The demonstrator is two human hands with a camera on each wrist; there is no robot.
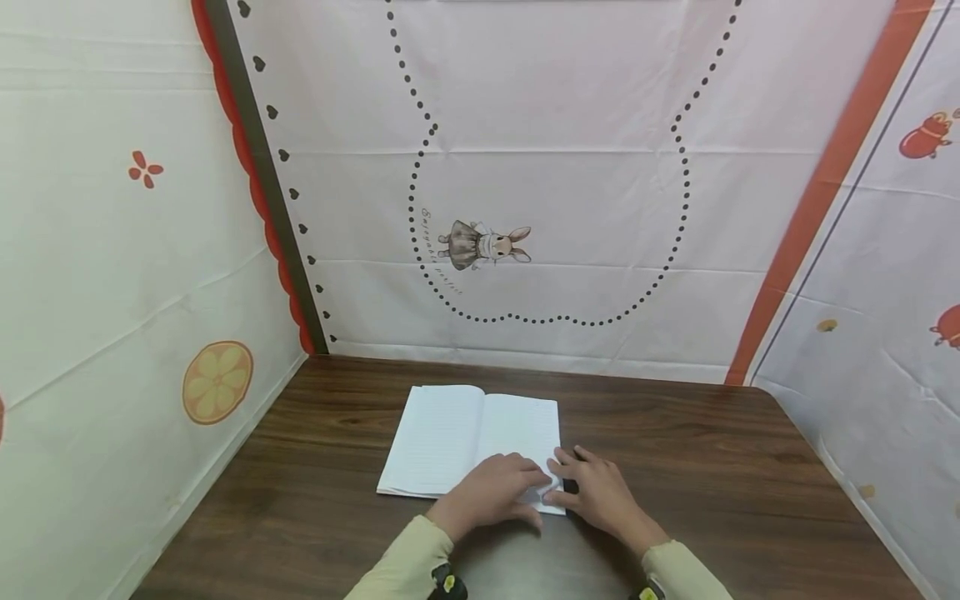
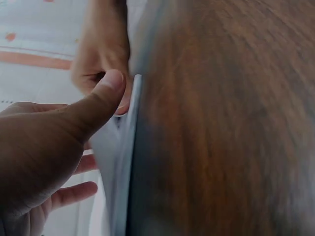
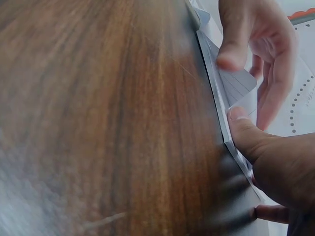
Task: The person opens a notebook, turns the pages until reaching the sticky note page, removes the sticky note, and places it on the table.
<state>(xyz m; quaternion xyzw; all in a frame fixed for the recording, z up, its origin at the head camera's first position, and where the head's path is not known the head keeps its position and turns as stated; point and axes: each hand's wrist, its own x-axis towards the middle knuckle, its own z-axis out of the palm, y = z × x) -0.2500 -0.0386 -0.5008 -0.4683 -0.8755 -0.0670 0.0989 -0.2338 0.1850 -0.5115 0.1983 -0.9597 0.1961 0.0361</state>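
Observation:
An open lined notebook (image 1: 438, 442) lies on the wooden table, its right page (image 3: 241, 83) curled up at the near corner. My right hand (image 1: 600, 496) is at that corner, with its thumb (image 3: 241, 123) against the lifted paper and its fingers by the notebook's right edge. Over the lower part of the right page is my left hand (image 1: 491, 492), thumb and fingers apart. Its thumb (image 2: 106, 91) reaches toward the right hand near the notebook's edge. The left fingers partly hide the raised paper in the head view.
The dark brown table (image 1: 675, 450) extends around the notebook on all sides. A printed white cloth (image 1: 555, 192) hangs behind it, with more cloth along the left and right sides.

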